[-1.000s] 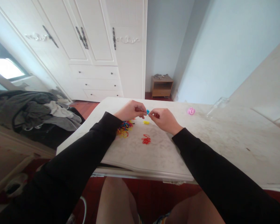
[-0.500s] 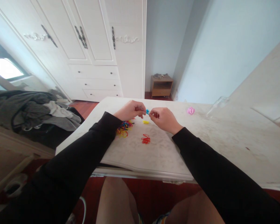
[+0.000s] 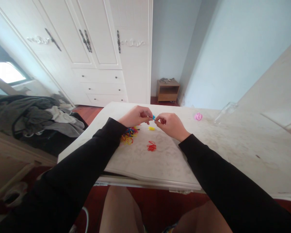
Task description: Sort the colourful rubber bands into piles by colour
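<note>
Pinching the soft, stretchy blue band (image 3: 153,117) between both hands' closed fingers, we judge it light; grip its ends.

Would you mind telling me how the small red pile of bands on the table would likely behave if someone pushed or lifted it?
The red bands look like thin loose loops, so they are probably floppy and very light. Pushed, the tangle would likely slide and scatter over the table rather than roll. Lifted, a few strands might dangle or drop away.

Soft daylight from window (image 3: 6,72) at left — wide-angle edge warping, mild blur.
</note>
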`<action>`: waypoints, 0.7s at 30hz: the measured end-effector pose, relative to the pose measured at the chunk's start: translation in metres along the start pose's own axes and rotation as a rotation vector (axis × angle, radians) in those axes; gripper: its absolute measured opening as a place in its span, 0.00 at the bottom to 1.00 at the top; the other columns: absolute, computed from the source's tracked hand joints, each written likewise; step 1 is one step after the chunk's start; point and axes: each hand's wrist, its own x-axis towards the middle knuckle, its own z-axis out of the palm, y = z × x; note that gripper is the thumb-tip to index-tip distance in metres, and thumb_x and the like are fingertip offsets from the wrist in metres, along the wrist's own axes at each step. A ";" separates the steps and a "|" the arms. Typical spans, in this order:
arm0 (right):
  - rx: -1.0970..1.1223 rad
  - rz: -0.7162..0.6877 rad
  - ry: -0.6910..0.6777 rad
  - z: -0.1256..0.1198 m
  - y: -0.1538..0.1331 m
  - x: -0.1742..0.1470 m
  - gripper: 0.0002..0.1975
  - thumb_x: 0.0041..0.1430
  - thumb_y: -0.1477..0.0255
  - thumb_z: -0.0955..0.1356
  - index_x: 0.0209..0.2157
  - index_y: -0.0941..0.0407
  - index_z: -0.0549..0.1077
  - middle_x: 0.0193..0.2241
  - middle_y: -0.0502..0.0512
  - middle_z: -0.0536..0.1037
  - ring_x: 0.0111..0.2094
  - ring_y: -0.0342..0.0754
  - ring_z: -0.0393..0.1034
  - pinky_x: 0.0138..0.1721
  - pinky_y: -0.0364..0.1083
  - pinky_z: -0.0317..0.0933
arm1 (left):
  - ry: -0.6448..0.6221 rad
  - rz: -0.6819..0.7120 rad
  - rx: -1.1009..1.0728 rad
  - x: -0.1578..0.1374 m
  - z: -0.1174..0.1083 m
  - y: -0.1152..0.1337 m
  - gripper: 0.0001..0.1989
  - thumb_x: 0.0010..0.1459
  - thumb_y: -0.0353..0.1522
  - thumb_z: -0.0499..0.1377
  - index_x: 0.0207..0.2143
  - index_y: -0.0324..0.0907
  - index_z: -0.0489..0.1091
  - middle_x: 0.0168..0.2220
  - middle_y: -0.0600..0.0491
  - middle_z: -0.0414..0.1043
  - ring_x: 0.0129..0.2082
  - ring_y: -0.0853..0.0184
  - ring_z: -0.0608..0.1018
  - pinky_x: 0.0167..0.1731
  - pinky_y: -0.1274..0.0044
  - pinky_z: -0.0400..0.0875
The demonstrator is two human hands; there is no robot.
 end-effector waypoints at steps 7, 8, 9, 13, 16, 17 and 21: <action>-0.007 0.004 0.017 0.001 0.002 0.000 0.07 0.61 0.71 0.70 0.32 0.57 0.81 0.24 0.50 0.73 0.27 0.44 0.63 0.32 0.45 0.50 | -0.013 0.017 0.019 0.000 0.000 0.000 0.09 0.58 0.34 0.67 0.35 0.37 0.75 0.27 0.49 0.81 0.28 0.66 0.84 0.30 0.78 0.77; -0.008 0.008 0.018 0.001 0.002 0.000 0.07 0.61 0.71 0.70 0.32 0.57 0.81 0.24 0.50 0.73 0.27 0.44 0.63 0.32 0.45 0.50 | -0.009 0.018 0.024 0.000 0.000 -0.001 0.08 0.58 0.34 0.67 0.35 0.37 0.75 0.27 0.49 0.81 0.28 0.67 0.84 0.30 0.78 0.76; -0.009 0.013 0.019 0.001 0.002 0.000 0.07 0.61 0.71 0.70 0.32 0.56 0.81 0.24 0.50 0.73 0.27 0.44 0.62 0.32 0.45 0.50 | -0.004 0.018 0.028 0.000 0.000 -0.001 0.08 0.58 0.34 0.67 0.35 0.37 0.75 0.26 0.49 0.81 0.27 0.67 0.84 0.30 0.78 0.76; -0.010 0.028 0.025 0.000 0.001 -0.001 0.07 0.61 0.71 0.69 0.31 0.56 0.81 0.24 0.50 0.73 0.27 0.44 0.62 0.32 0.45 0.50 | -0.003 0.018 0.048 0.000 0.000 -0.001 0.08 0.58 0.33 0.67 0.35 0.37 0.75 0.26 0.50 0.81 0.27 0.67 0.84 0.29 0.79 0.75; -0.006 0.033 0.027 0.001 0.002 -0.001 0.07 0.61 0.71 0.70 0.32 0.56 0.81 0.24 0.50 0.74 0.27 0.45 0.63 0.32 0.45 0.50 | -0.007 0.018 0.041 0.000 0.000 -0.001 0.07 0.58 0.33 0.67 0.35 0.37 0.75 0.25 0.51 0.80 0.27 0.67 0.84 0.29 0.79 0.75; -0.007 0.033 0.027 0.001 0.002 -0.001 0.07 0.60 0.71 0.70 0.32 0.56 0.81 0.24 0.50 0.74 0.27 0.45 0.63 0.32 0.45 0.50 | -0.008 0.019 0.034 0.000 0.000 -0.002 0.08 0.57 0.33 0.67 0.35 0.37 0.75 0.25 0.51 0.80 0.27 0.67 0.84 0.29 0.79 0.76; -0.012 0.030 0.029 0.002 0.003 -0.001 0.06 0.60 0.72 0.70 0.32 0.56 0.81 0.24 0.50 0.74 0.27 0.45 0.64 0.33 0.46 0.52 | -0.020 0.038 0.001 0.000 0.000 -0.003 0.08 0.56 0.33 0.68 0.34 0.38 0.75 0.27 0.50 0.81 0.29 0.67 0.84 0.32 0.77 0.77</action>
